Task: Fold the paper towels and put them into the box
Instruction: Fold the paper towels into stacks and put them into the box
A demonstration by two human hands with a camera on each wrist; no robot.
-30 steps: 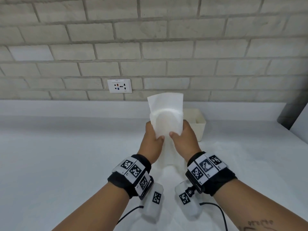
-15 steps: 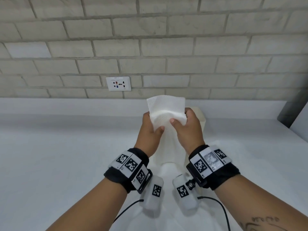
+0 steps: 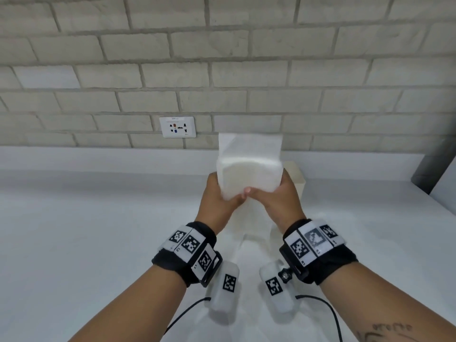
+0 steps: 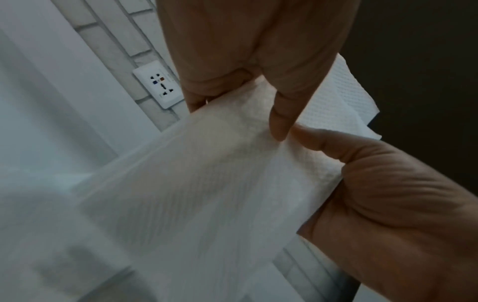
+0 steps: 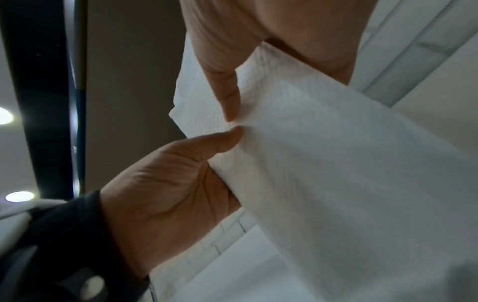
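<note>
A long white paper towel [image 3: 249, 174] is held up above the table, bent over at the top so that a flap stands up behind the bend. Its lower end hangs down to the white table [image 3: 98, 243]. My left hand [image 3: 227, 191] pinches its left edge and my right hand [image 3: 271, 191] pinches its right edge, with the thumbs meeting in front. The left wrist view shows the left thumb pressed on the towel [image 4: 207, 194]. In the right wrist view the right thumb pinches the towel [image 5: 336, 163]. The cream box [image 3: 297, 178] stands just behind my right hand, mostly hidden.
A brick wall with a white socket plate [image 3: 177, 127] runs along the back of the table. A dark post [image 3: 434, 166] stands at the far right. Wrist camera cables trail over the table below my forearms.
My thumbs have slid together along the towel's front until they almost touch. The bend at the top has grown wider and flatter. The hands stay at about the same height.
</note>
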